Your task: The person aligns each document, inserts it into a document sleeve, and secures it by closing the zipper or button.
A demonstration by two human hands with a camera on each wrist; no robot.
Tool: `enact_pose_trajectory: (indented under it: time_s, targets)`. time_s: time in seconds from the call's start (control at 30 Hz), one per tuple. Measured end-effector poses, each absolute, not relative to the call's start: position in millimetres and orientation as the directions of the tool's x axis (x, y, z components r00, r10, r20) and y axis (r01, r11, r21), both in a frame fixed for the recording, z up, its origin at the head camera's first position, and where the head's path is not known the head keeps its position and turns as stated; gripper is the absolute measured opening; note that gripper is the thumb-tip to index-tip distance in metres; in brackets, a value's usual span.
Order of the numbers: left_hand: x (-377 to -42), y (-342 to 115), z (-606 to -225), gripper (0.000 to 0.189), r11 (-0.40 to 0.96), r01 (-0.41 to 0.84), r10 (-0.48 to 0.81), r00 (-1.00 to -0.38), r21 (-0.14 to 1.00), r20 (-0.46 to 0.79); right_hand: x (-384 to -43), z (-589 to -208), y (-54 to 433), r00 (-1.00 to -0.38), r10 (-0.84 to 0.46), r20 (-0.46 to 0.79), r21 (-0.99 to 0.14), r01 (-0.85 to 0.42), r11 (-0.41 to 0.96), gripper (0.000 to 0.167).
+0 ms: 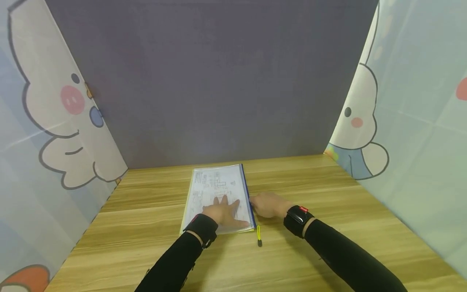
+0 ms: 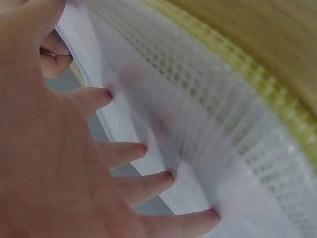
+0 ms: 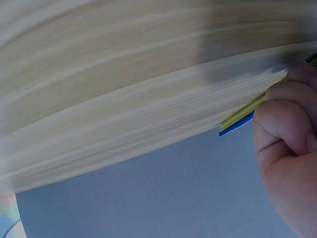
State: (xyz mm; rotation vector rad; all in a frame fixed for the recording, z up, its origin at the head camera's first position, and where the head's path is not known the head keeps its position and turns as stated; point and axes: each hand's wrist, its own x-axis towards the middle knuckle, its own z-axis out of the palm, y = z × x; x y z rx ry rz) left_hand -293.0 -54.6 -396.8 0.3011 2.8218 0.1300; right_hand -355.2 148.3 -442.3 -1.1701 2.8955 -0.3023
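A clear zip document pouch [image 1: 204, 190] with a blue zipper edge on its right side and yellow trim lies flat on the wooden table. Printed sheets with line drawings show through it. My left hand [image 1: 225, 214] rests on the lower part of the pouch, fingers spread; the left wrist view shows its fingertips pressing the mesh-patterned plastic. At the blue edge, my right hand [image 1: 269, 205] has its fingers curled and pinches the pouch's side; its exact grip is partly hidden. A yellow cord pull with a dark end [image 1: 259, 242] hangs from the pouch's lower right corner.
The wooden table [image 1: 146, 227] extends around the pouch on all sides. A grey panel [image 1: 219, 81] rises behind it. Cartoon-printed sheets [image 1: 412, 142] wall in the left and right sides.
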Motion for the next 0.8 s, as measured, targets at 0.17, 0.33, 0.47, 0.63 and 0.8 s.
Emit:
enact_pose_trajectory:
  time_s: [0.17,0.33,0.47,0.63,0.8]
  targets:
    - [-290,-55,-400,0.095,0.978,0.173,0.200,-0.936,0.117,-0.291,-357,-444,148,-0.711,-0.700,0.075,-0.171,-0.700,0.693,0.014]
    - [-293,-52,-403,0.096,0.982,0.159,0.183,-0.940,0.104,-0.289,-357,-445,149,-0.700,-0.708,0.088,-0.164,-0.712,0.683,0.018]
    - [-293,-51,-403,0.095,0.985,0.150,0.169,-0.942,0.087,-0.291,-356,-446,152,-0.689,-0.719,0.092,-0.152,-0.723,0.674,0.019]
    - [-293,-50,-403,0.095,0.986,0.144,0.163,-0.943,0.086,-0.290,-350,-445,155,-0.681,-0.726,0.091,-0.151,-0.730,0.666,0.019]
    - [-293,-51,-403,0.096,0.985,0.143,0.164,-0.942,0.093,-0.292,-345,-447,156,-0.672,-0.735,0.088,-0.113,-0.740,0.663,0.014]
